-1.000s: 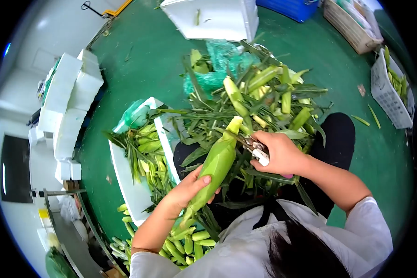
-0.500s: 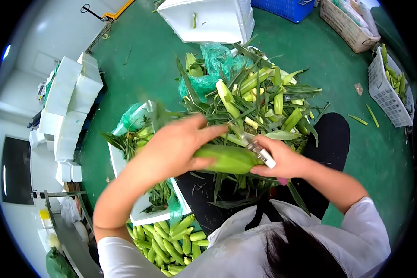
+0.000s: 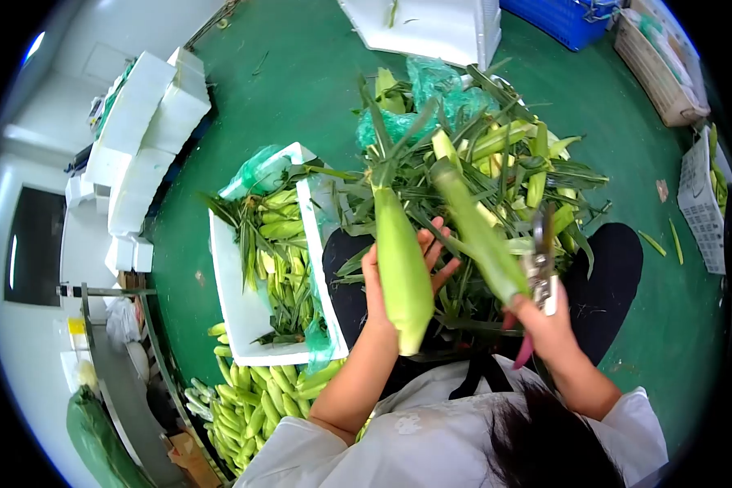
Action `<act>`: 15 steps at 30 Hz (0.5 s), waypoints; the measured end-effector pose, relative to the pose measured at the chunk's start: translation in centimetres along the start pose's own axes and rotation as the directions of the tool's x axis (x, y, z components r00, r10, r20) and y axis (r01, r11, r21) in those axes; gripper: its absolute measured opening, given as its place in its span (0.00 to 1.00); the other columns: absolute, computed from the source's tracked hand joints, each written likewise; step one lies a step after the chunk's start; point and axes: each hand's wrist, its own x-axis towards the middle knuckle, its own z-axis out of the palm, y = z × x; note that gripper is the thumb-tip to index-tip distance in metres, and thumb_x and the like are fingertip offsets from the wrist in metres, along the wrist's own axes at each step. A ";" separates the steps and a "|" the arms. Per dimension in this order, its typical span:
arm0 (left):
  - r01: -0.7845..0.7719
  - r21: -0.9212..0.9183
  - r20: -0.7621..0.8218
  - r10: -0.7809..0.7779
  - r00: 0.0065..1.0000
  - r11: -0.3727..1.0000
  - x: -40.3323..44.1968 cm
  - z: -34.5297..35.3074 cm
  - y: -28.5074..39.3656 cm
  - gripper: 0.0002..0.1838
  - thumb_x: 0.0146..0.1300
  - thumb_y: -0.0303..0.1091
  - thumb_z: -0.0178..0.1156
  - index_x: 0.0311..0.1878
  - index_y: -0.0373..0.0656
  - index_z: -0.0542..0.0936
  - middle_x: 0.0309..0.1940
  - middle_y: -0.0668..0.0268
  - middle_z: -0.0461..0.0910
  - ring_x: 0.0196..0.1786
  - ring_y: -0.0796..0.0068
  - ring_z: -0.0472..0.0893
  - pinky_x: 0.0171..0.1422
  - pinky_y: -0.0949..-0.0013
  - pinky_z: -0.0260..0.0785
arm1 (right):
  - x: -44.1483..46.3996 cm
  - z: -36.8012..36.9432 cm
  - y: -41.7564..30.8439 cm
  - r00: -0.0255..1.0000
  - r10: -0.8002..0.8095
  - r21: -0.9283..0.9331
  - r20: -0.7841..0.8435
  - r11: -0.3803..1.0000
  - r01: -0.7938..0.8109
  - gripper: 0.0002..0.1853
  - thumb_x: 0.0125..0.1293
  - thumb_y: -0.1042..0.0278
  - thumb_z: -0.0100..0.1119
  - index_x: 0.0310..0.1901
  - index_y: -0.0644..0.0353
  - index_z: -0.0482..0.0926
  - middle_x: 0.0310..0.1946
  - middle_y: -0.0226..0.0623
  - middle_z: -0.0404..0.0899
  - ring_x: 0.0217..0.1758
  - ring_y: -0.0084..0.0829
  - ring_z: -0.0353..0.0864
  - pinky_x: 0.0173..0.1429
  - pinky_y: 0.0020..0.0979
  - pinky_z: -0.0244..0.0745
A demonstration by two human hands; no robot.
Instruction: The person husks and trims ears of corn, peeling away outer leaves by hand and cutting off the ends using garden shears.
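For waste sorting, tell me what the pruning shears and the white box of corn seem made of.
Pruning shears: shiny, silvery parts suggest metal; the white section may be plastic, though blurred. White box: likely matte polystyrene foam, given its thick white walls.

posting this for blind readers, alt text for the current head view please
A green-husked ear of corn rests against a person's open left hand; the right hand grips clippers beside a blurred green piece. Around them are a leafy heap, a white box and piled corn.
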 end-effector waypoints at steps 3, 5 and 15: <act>-0.038 0.033 0.051 0.036 0.998 0.999 -0.5 -0.4 2.4 0.35 0.66 0.63 0.46 0.69 0.50 0.70 0.71 0.55 0.66 0.67 0.51 0.71 0.68 0.41 0.67 | 2.0 -2.2 -2.7 0.907 -0.419 -0.798 0.047 0.530 0.287 0.28 0.52 0.72 0.68 0.55 0.66 0.69 0.43 0.45 0.75 0.40 0.37 0.79 0.46 0.40 0.74; -0.002 0.250 0.094 -0.022 0.995 0.968 -1.1 -1.1 3.6 0.37 0.67 0.63 0.48 0.70 0.48 0.67 0.70 0.53 0.68 0.61 0.52 0.76 0.59 0.46 0.74 | 2.4 -2.3 -4.6 0.898 -0.412 -0.952 0.156 0.179 0.248 0.34 0.49 0.63 0.75 0.56 0.66 0.70 0.48 0.51 0.76 0.50 0.49 0.78 0.56 0.46 0.72; -0.093 0.954 0.097 0.002 0.995 0.283 -4.7 0.9 3.6 0.32 0.63 0.32 0.68 0.68 0.33 0.70 0.55 0.64 0.80 0.55 0.78 0.77 0.63 0.72 0.68 | 6.2 -0.3 -3.0 0.761 -0.204 -0.592 0.616 0.517 0.618 0.41 0.53 0.50 0.73 0.64 0.67 0.69 0.53 0.53 0.78 0.54 0.46 0.80 0.60 0.39 0.74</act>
